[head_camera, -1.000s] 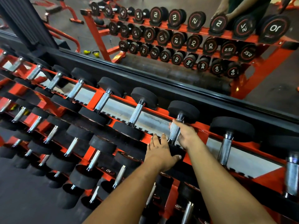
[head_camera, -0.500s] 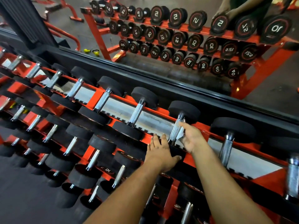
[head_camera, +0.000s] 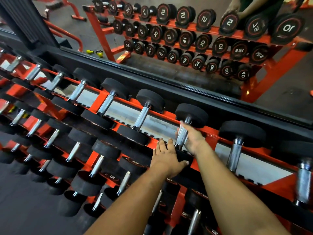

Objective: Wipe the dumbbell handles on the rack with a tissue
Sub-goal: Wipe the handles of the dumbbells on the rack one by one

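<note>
My right hand (head_camera: 194, 139) is on the top tier of the orange rack (head_camera: 215, 131), cupped against the right side of a chrome dumbbell handle (head_camera: 182, 134) with a sliver of white tissue (head_camera: 181, 123) showing at the fingertips — I cannot tell how firmly the fingers close around the handle. My left hand (head_camera: 166, 158) lies flat, fingers straight, on that dumbbell's near black head (head_camera: 183, 157) (thumb over its edge). Behind the rack, a mirror (head_camera: 186, 73) reflects more numbered dumbbells.
</note>
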Tool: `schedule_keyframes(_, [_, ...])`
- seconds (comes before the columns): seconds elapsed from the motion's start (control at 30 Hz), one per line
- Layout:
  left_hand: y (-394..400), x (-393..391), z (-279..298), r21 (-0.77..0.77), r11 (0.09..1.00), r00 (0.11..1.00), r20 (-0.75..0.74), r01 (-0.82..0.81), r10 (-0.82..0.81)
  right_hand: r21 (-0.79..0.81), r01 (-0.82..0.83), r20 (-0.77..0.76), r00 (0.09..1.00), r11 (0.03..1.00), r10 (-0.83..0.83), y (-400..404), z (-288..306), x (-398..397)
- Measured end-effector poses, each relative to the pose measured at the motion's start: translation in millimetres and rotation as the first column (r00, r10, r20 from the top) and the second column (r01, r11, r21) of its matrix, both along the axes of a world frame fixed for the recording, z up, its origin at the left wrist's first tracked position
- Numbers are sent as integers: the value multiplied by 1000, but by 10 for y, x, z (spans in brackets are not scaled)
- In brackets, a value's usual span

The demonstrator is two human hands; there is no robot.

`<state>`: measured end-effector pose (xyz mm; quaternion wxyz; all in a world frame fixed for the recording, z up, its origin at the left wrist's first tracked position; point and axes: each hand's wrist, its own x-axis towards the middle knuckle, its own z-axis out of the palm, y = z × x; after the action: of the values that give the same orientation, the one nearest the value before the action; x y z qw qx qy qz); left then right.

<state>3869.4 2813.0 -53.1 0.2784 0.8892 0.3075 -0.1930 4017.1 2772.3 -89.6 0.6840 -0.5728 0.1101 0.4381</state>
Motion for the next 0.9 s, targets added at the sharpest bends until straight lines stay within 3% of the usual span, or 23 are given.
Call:
schedule_keyframes(0.1, [-2, -4, 3, 3, 1000, 1000, 5, 2, -2, -64, -118, -7, 993, 991, 118, -102, 18, -36])
schedule_keyframes(0.23, [0, 0, -19, 0, 1000, 1000, 8, -5, 5, 13, 29, 9, 1000, 999, -30, -17, 191, 62])
schedule_keyframes(0.4, [-2, -6, -30, 8, 1000, 1000, 12, -5, 5, -237, -286, 26, 953, 928, 301, -199, 175, -222])
schedule_keyframes(0.53, [-7, -2, -47, 14, 1000, 1000, 12, -2, 2, -414, -339, 191, 875, 845, 445, -412, 289, -280])
schedule_keyframes(0.63, [-7, 3, -55, 12, 1000, 1000, 17, -2, 1, -457, -220, 395, 818, 862, 418, -491, 293, -234])
schedule_keyframes(0.67, [-10, 2, -60, 15, 1000, 1000, 19, -2, 2, -496, -134, 534, 732, 858, 423, -478, 274, -178])
schedule_keyframes(0.7, [-13, 2, -57, 14, 1000, 1000, 23, -5, 4, -557, -26, 673, 572, 830, 469, -438, 294, -106])
schedule_keyframes(0.77, [-26, -5, -38, 7, 1000, 1000, 28, -13, 13, -616, 137, 786, 163, 776, 596, -358, 335, -9])
schedule_keyframes(0.8, [-30, -3, -24, 9, 1000, 999, 32, -16, 16, -664, 109, 743, -24, 740, 669, -327, 354, 24])
schedule_keyframes(0.83, [-31, -7, -15, 10, 1000, 999, 32, -18, 18, -765, 51, 621, -210, 642, 755, -310, 344, 48])
schedule_keyframes(0.9, [-27, -9, -15, 10, 1000, 999, 32, -13, 13, -935, 59, 264, -543, 351, 797, -330, 268, 20])
